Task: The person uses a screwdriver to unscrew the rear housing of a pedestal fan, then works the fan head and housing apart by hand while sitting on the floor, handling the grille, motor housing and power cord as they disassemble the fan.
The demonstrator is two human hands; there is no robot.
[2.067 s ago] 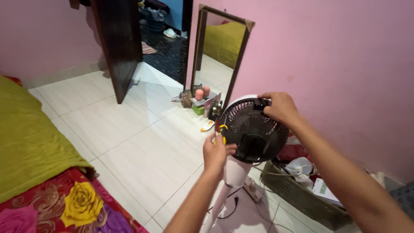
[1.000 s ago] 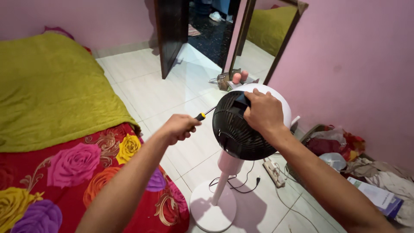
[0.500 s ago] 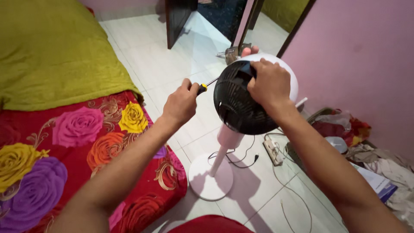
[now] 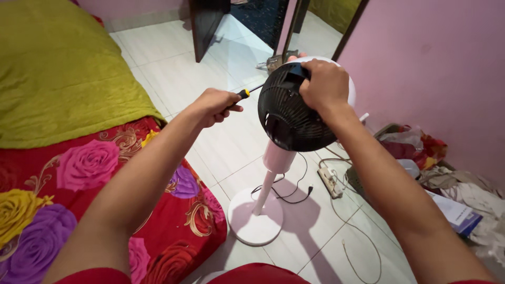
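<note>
A white pedestal fan stands on the tiled floor, its round base near my knees and its black rear grille facing me. My right hand grips the top of the fan head. My left hand is closed around a screwdriver with a yellow and black handle. The tool's shaft points at the left edge of the grille; its tip is hidden there.
A mattress with a red floral sheet and a green blanket lies on the left. A white power strip and loose cables lie right of the fan. Clothes and papers pile by the pink wall. A dark door stands beyond.
The view has dropped and shifted left, so more mattress shows. My left hand brought the screwdriver from below the fan head up to the grille's left edge. My right hand stayed on top.
</note>
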